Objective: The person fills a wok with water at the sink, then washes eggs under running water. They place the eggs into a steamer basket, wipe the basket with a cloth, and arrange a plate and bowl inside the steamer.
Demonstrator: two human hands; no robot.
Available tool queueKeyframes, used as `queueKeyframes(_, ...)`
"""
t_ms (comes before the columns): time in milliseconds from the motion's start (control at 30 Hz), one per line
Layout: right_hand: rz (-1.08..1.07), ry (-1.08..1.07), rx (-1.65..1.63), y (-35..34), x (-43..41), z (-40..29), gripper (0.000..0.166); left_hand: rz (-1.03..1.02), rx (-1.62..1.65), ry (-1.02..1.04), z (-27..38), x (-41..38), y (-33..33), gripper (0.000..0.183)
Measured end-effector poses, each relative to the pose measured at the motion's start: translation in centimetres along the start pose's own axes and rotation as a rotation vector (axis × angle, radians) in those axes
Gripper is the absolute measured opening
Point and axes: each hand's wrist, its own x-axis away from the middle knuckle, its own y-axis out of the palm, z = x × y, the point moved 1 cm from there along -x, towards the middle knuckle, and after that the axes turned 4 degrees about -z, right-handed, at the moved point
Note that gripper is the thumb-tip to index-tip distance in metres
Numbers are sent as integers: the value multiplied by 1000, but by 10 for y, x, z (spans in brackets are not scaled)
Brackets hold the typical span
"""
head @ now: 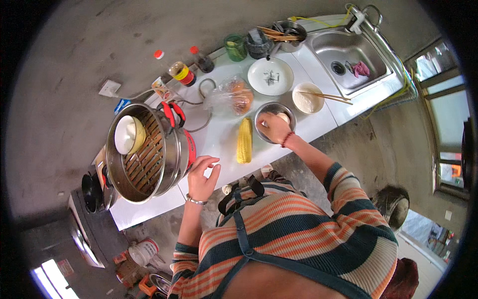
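Note:
My right hand reaches down into a small metal bowl on the white counter, and a red beaded bracelet circles its wrist. Pale rounded pieces, perhaps dough, lie in the bowl; my palm hides the fingertips and any grip. To the left, my left hand hovers at the counter's front edge beside a large metal steamer, fingers apart and holding nothing. Between the hands lies a peeled corn cob. On the slatted steamer rack a yellow-and-white bowl sits tilted, with white pieces inside.
Behind the metal bowl are a white plate, a bagged orange-brown food and sauce bottles. Chopsticks rest in a bowl of pale paste. A steel sink is at the right; a cable runs behind the steamer.

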Motion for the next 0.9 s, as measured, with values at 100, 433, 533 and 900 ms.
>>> queueKeyframes(100, 109, -64, 33, 7, -66, -58, 36, -61, 141, -158, -19, -6, 10, 20)
queueKeyframes(433, 15, -139, -59, 57, -50, -89, 14, 55, 1365, -1031, -120, -60, 61, 70)
queueKeyframes(533, -20, -183, -68, 63, -26, -81, 15, 22, 1383, -999, -135, -96, 82, 75)
queueKeyframes(900, 109, 68, -127, 30, -4, -69, 19, 234, 1465, -790, -146, -116, 99, 8)
